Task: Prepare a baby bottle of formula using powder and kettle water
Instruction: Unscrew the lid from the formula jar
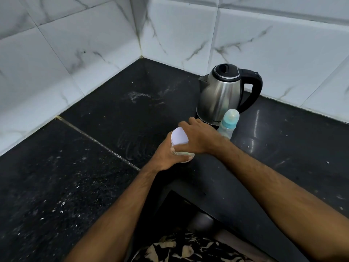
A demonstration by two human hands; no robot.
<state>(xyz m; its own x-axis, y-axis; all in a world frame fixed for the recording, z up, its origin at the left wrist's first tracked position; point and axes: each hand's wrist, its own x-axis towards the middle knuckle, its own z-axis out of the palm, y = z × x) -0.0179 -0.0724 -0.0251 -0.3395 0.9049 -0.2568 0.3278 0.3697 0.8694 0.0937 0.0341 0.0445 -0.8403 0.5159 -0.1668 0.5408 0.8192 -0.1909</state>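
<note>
1. so both hands were on the powder jar [179,140], a small clear container with a white lid, standing upright on the black worktop [94,176] near its front edge; left hand [168,157] was wrapped round the body from the left, so that grip was grasping the jar

2. right hand [196,138] came over the top from the right, fingers curled round the lid; looked to me like the lid was about to be twisted off, though I couldn't tell if it was loose yet

3. key relation: the baby bottle [229,123] stood upright just beyond and to the right of the jar, right behind the right hand, teat cap on; that hand was clearly the nearer one; the steel kettle [222,95] sat just behind the bottle, handle pointing right

4. long axes of jar and bottle were both vertical, so any powder would have to travel a short way back-right

5. worktop was dark speckled stone with white dusty smears; it sat in a corner of white marble-look tiles [85,53]
</note>
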